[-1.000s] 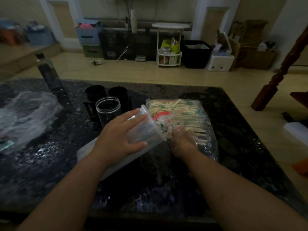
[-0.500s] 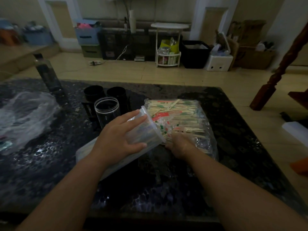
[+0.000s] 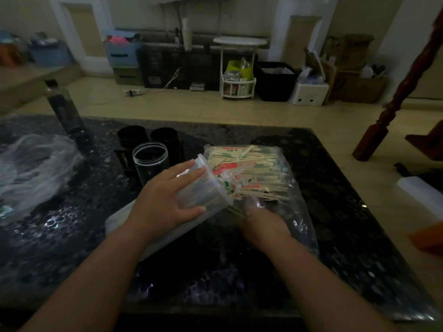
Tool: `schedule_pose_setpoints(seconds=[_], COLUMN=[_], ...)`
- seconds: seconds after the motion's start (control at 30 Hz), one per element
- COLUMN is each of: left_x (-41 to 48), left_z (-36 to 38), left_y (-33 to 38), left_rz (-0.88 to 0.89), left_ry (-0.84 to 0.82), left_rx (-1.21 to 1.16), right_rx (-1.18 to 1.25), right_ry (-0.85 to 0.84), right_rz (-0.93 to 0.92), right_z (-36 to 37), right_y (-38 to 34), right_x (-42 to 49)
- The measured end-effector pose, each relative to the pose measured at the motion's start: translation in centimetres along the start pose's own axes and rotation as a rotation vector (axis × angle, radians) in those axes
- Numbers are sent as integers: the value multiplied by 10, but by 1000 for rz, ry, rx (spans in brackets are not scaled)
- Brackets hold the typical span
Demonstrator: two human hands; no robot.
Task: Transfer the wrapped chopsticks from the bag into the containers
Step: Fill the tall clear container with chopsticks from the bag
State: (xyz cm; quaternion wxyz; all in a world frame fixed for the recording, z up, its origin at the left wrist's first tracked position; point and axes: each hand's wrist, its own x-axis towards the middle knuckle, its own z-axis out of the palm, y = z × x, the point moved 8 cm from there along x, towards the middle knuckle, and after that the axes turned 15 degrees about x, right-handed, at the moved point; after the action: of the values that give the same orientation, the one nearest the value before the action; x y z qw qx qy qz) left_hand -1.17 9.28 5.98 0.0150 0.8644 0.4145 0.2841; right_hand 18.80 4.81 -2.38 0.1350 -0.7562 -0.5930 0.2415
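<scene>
Head view: left hand [image 3: 165, 202] grips the tilted clear container [image 3: 211, 190]; right hand [image 3: 263, 226] sits inside the chopstick bag [image 3: 294, 212], grip unclear.

Dim, soft-focus — glare on table [image 3: 55, 219].

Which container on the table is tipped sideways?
The clear plastic tub under the left hand; the clear round jar and both black cups stand upright.
</scene>
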Motion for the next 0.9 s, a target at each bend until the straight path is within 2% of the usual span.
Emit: schedule_pose_setpoints(seconds=[0.27, 0.43, 0.6, 0.7, 0.77, 0.8, 0.9], left_x=[-1, -2, -2, 0, 0, -2, -4], left_z=[-1, -1, 2, 5, 4, 3, 6], left_y=[5, 8, 10, 14, 12, 16, 13], left_rz=[12, 25, 68, 142, 101, 139, 148], left_ry=[15, 13, 3, 11, 4, 14, -21], left_rx=[11, 27, 44, 54, -74, -96, -51], right_rx=[-165, -208, -287, -298, -229, -223, -170], right_ry=[2, 31, 244, 510, 619, 634, 677], right_rz=[-37, -140, -413, -645, -691, -693, -663], right_z=[-43, -60, -91, -107, -110, -108, -104], right_y=[-7, -18, -65, -88, -85, -81, -75], right_x=[-35, -53, -71, -83, -83, -80, -73])
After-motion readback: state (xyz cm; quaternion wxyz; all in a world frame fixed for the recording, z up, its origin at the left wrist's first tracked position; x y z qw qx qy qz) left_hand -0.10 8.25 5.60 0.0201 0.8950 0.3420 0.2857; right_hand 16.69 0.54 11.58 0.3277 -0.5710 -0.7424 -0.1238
